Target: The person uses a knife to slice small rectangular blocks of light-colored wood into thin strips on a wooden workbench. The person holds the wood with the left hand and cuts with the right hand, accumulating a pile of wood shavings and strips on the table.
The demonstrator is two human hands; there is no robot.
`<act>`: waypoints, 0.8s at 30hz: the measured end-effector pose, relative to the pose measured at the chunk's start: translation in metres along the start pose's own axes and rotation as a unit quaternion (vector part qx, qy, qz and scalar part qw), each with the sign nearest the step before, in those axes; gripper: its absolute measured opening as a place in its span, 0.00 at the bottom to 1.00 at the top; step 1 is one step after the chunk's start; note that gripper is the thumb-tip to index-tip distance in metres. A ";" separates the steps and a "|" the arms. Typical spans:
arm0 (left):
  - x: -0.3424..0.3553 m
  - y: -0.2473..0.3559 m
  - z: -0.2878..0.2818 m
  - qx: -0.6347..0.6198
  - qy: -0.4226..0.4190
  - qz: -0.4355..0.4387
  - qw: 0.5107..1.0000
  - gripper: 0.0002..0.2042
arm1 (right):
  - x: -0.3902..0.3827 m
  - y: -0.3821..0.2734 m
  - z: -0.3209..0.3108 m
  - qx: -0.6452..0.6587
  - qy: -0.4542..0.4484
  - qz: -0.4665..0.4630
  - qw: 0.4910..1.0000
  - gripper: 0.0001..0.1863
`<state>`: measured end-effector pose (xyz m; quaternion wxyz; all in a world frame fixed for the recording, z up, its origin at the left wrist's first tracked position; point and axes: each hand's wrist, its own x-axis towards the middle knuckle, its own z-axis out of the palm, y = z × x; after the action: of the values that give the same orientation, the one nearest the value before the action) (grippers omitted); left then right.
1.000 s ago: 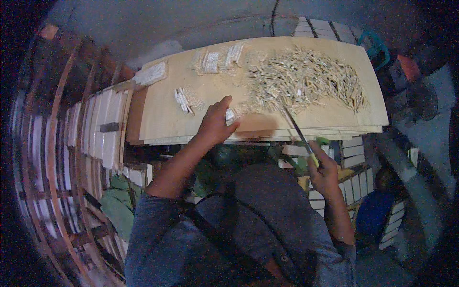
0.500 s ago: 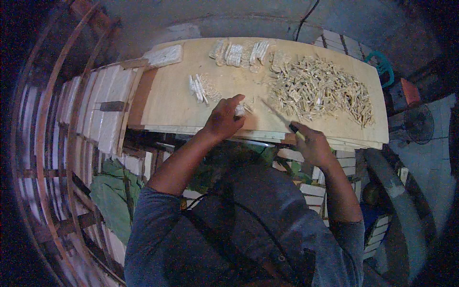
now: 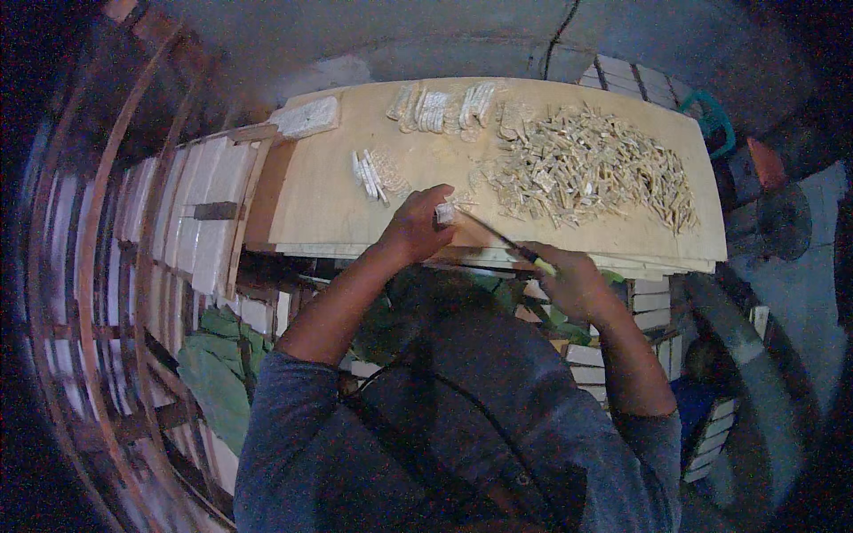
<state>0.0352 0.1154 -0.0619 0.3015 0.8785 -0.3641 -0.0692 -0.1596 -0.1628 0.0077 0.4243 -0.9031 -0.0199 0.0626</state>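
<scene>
My left hand [image 3: 416, 228] is closed near the front edge of the pale wooden board [image 3: 329, 218], its thumb and fingers pinching a small whitish piece [image 3: 445, 213]. In my right hand [image 3: 579, 286] is a knife [image 3: 499, 236] with a long thin blade and a yellow and black handle. The blade points left, its tip close to the whitish piece; whether they touch I cannot tell. Just beyond my left hand lies a little group of white strips [image 3: 368, 176] with thin looped pieces beside it.
A big heap of small pale sticks [image 3: 586, 169] covers the board's right side. Bundles of white strips [image 3: 433, 110] line the far edge, and a white block [image 3: 306, 117] lies at the far left corner. Stacked white slabs [image 3: 200, 213] adjoin on the left; a fan [image 3: 771, 224] stands right.
The knife has swung round, its tip moving left and down to the whitish piece in my left hand. My right hand has shifted slightly. The left hand stays nearly in place.
</scene>
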 end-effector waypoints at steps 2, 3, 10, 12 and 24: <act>0.000 0.010 -0.004 -0.008 -0.020 -0.039 0.999 0.34 | 0.009 0.009 0.009 -0.006 0.022 0.023 0.999 0.23; 0.000 0.013 -0.005 -0.015 -0.022 -0.052 0.998 0.34 | 0.013 0.013 0.011 -0.011 0.032 0.035 0.999 0.23; -0.006 0.013 -0.003 -0.021 0.000 -0.040 0.999 0.34 | 0.013 0.013 0.015 0.010 0.038 0.018 0.999 0.26; -0.008 0.014 -0.001 -0.035 0.002 -0.032 0.999 0.33 | 0.004 0.018 0.008 -0.015 0.056 0.058 0.997 0.27; -0.001 0.016 0.032 0.011 0.056 0.023 0.998 0.32 | 0.004 0.019 0.004 0.024 0.163 0.008 0.986 0.26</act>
<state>0.0145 0.0919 -0.0789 0.3130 0.8757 -0.3677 -0.0088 -0.1567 -0.1711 -0.0099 0.4426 -0.8911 0.0585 -0.0816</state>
